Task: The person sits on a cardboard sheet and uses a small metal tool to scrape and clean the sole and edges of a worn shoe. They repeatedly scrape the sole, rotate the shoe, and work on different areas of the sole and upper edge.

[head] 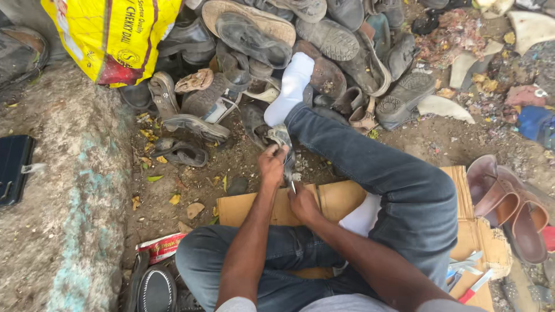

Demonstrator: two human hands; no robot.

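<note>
Head view, looking down at a person sat on flattened cardboard point(254, 209) w/ legs in blue jeans and white socks. The left hand point(273, 164) is up front, fingers point(277, 151) curled tight round a dark sandal point(281, 138) that lies on the dirt against the right shin. The right hand point(302, 203) is just behind it, closer to the body, fingers folded together on a small metal blade point(292, 186) whose tip points up toward the left hand's fingers; the grip itself is partly hidden by the knuckles.

Beyond the left fingers, past the socked foot point(292, 86), a big heap of worn shoes and sandals point(300, 40) blocks the far side. Left of the fingers: loose sandals point(182, 151) on the dirt, a yellow sack point(110, 34) further up, a concrete ledge point(63, 190) w/ a dark case point(13, 167) at its edge. Right of the fingers the bent right leg point(399, 185) crosses between the hands and a pair of brown sandals point(509, 202). Behind the right hand, near the knee, tools w/ blue and red handles point(468, 274) lie on the cardboard. A black shoe sole point(155, 289) lies by the left knee.
</note>
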